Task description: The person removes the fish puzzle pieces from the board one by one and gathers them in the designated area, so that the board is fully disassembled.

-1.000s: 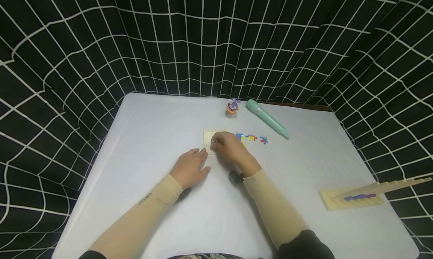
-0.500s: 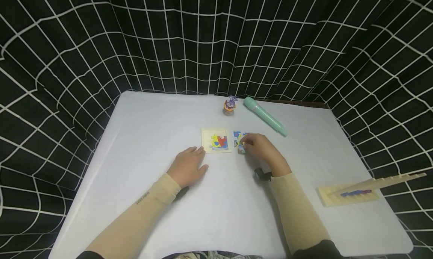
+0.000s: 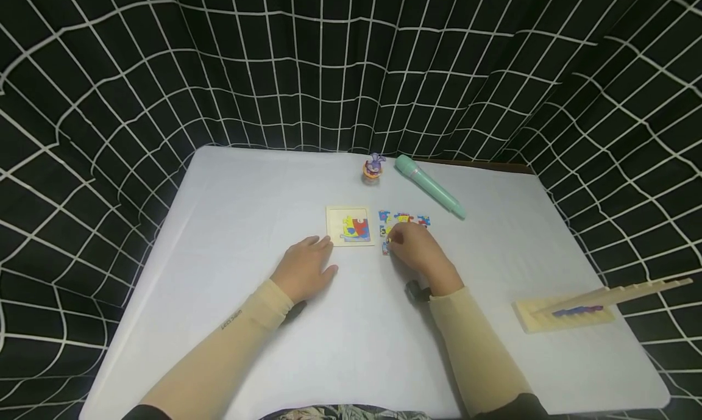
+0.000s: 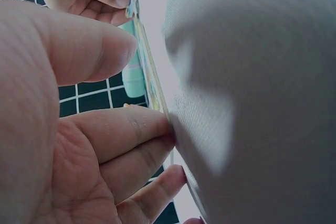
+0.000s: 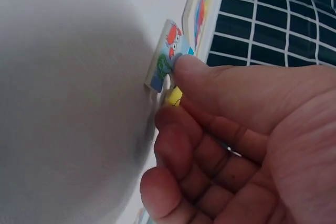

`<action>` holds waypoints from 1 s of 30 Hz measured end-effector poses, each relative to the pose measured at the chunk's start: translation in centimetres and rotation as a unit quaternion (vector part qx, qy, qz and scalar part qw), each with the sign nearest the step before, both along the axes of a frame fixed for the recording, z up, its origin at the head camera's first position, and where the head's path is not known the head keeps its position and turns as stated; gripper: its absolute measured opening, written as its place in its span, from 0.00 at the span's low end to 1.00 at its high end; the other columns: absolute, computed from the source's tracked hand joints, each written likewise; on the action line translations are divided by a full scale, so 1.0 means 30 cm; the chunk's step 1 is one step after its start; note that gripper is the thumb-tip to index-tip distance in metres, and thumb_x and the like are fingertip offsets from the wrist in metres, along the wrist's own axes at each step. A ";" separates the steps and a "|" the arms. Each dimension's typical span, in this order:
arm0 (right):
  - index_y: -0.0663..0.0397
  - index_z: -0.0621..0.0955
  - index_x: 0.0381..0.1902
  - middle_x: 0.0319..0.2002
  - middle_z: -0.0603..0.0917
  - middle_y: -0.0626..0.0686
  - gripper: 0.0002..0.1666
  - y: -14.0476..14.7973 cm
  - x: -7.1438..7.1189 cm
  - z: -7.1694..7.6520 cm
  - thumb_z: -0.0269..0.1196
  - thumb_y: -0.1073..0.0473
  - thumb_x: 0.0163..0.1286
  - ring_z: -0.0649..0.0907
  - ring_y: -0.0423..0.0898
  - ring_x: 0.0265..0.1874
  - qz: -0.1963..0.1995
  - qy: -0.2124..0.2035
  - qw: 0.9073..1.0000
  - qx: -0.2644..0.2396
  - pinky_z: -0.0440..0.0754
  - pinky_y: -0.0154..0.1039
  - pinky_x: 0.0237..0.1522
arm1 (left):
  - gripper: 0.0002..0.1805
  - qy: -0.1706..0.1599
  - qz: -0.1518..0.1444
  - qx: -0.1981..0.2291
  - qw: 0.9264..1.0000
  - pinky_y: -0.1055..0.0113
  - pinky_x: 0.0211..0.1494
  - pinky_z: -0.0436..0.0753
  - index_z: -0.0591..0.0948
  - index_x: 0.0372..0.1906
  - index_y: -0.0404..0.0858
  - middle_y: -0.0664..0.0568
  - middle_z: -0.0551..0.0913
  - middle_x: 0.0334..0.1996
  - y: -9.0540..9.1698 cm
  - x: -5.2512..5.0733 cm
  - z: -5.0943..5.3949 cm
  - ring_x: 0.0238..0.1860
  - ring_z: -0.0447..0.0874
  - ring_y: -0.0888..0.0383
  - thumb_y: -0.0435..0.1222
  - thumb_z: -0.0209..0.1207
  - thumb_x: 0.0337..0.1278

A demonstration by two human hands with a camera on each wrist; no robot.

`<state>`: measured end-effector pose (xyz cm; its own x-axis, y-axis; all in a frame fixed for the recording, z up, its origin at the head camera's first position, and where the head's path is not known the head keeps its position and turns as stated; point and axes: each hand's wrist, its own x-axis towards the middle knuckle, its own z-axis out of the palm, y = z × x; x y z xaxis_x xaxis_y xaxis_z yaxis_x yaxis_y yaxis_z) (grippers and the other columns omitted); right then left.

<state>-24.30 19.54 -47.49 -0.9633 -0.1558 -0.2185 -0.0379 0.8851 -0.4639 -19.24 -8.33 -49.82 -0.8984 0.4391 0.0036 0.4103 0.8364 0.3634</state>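
Note:
Fingers of my left hand (image 3: 304,269) rest straight at the near left corner of a square wooden puzzle tray (image 3: 336,220). The tray holds a few joined jigsaw pieces (image 3: 358,228), yellow, red and blue, on its right side. My right hand (image 3: 419,249) is curled over the loose pieces right of the tray. In the right wrist view its thumb and fingers pinch at a puzzle piece (image 5: 169,51) with a red crab on pale blue. A yellow piece (image 5: 175,96) shows just behind, between thumb and fingers. More loose pieces (image 3: 403,217) lie beyond, some hidden by the hand.
A small purple rabbit-like toy (image 3: 373,167) stands behind the tray, near the back edge. Right of it lies a green toy microphone (image 3: 430,185). At the far right is a notched wooden stand (image 3: 565,313). Dark checked curtains (image 3: 285,72) surround the white table (image 3: 247,194).
My right hand has moved from over the tray rightward to the loose pieces, then slightly left and down among them. The joined pieces have come into sight. The left hand stays at the tray corner.

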 end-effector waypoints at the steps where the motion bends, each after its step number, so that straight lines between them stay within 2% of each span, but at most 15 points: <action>1: 0.59 0.87 0.52 0.50 0.89 0.58 0.11 -0.004 0.001 0.000 0.69 0.61 0.76 0.85 0.57 0.52 0.001 0.006 1.000 0.006 0.85 0.57 0.62 | 0.33 0.000 0.000 0.000 1.000 0.42 0.81 0.76 0.79 0.73 0.30 0.40 0.78 0.76 0.000 -0.001 0.000 0.78 0.75 0.38 0.48 0.62 0.77; 6: 0.56 0.87 0.41 0.38 0.86 0.54 0.05 -0.032 -0.003 0.005 0.72 0.61 0.74 0.82 0.51 0.38 0.016 0.034 0.998 0.046 0.85 0.47 0.44 | 0.33 -0.005 0.000 0.000 1.000 0.43 0.82 0.75 0.79 0.74 0.30 0.40 0.78 0.77 -0.002 -0.003 0.005 0.79 0.74 0.38 0.48 0.61 0.77; 9: 0.54 0.87 0.39 0.35 0.85 0.53 0.04 -0.072 -0.026 0.019 0.71 0.61 0.74 0.81 0.50 0.36 0.021 0.051 0.997 0.057 0.84 0.44 0.39 | 0.32 -0.004 -0.003 -0.002 1.000 0.43 0.81 0.75 0.79 0.74 0.29 0.40 0.78 0.76 -0.004 -0.003 0.009 0.78 0.74 0.38 0.48 0.61 0.78; 12: 0.55 0.88 0.46 0.40 0.85 0.54 0.05 -0.133 -0.071 0.036 0.70 0.61 0.76 0.82 0.51 0.41 0.039 0.057 0.997 0.043 0.86 0.46 0.45 | 0.32 0.006 -0.007 -0.003 1.000 0.43 0.80 0.77 0.80 0.72 0.28 0.39 0.79 0.75 -0.006 -0.003 0.010 0.77 0.76 0.37 0.47 0.62 0.77; 15: 0.57 0.88 0.58 0.46 0.86 0.55 0.16 -0.196 -0.123 0.043 0.71 0.60 0.76 0.83 0.51 0.46 0.082 0.047 0.995 0.028 0.87 0.48 0.55 | 0.32 0.008 -0.009 -0.003 1.000 0.43 0.80 0.77 0.80 0.72 0.28 0.39 0.79 0.75 -0.005 -0.004 0.007 0.77 0.76 0.37 0.47 0.62 0.77; 17: 0.57 0.86 0.64 0.48 0.86 0.54 0.22 -0.229 -0.153 0.040 0.73 0.60 0.75 0.83 0.51 0.47 0.110 0.030 0.993 0.034 0.86 0.47 0.59 | 0.32 0.004 -0.009 -0.005 1.000 0.42 0.80 0.76 0.79 0.73 0.29 0.39 0.78 0.76 -0.003 -0.005 0.001 0.78 0.75 0.38 0.48 0.61 0.78; 19: 0.58 0.86 0.65 0.46 0.84 0.54 0.24 -0.250 -0.178 0.035 0.75 0.59 0.73 0.82 0.50 0.46 0.134 0.018 0.989 0.053 0.86 0.46 0.58 | 0.32 -0.001 -0.009 -0.006 1.000 0.42 0.80 0.76 0.79 0.74 0.29 0.40 0.78 0.77 0.000 -0.006 -0.004 0.78 0.75 0.38 0.48 0.61 0.79; 22: 0.57 0.87 0.61 0.43 0.83 0.53 0.22 -0.268 -0.198 0.031 0.76 0.59 0.72 0.81 0.50 0.44 0.149 0.003 0.986 0.077 0.85 0.44 0.54 | 0.32 0.002 -0.009 -0.004 1.000 0.42 0.80 0.77 0.79 0.74 0.29 0.41 0.78 0.76 0.003 -0.005 -0.009 0.78 0.75 0.38 0.48 0.61 0.78; 24: 0.57 0.88 0.59 0.43 0.83 0.53 0.21 -0.274 -0.204 0.035 0.76 0.59 0.71 0.81 0.50 0.44 0.150 -0.003 0.985 0.081 0.85 0.45 0.55 | 0.32 0.002 -0.009 -0.004 1.000 0.43 0.80 0.76 0.79 0.74 0.30 0.41 0.78 0.77 0.004 -0.004 -0.006 0.78 0.75 0.39 0.48 0.61 0.79; 27: 0.58 0.86 0.62 0.45 0.85 0.54 0.23 -0.278 -0.214 0.040 0.76 0.60 0.71 0.82 0.51 0.46 0.142 -0.018 0.987 0.072 0.86 0.46 0.59 | 0.32 0.003 -0.010 -0.008 1.000 0.43 0.81 0.76 0.79 0.74 0.29 0.41 0.78 0.77 0.002 -0.003 -0.002 0.78 0.75 0.38 0.48 0.61 0.79; 30: 0.58 0.85 0.62 0.45 0.85 0.54 0.24 -0.279 -0.231 0.043 0.76 0.60 0.71 0.82 0.51 0.46 0.137 -0.042 0.988 0.065 0.86 0.46 0.58 | 0.32 0.006 -0.010 -0.010 1.000 0.43 0.80 0.76 0.79 0.73 0.29 0.40 0.78 0.76 -0.001 -0.003 0.001 0.78 0.75 0.38 0.48 0.61 0.78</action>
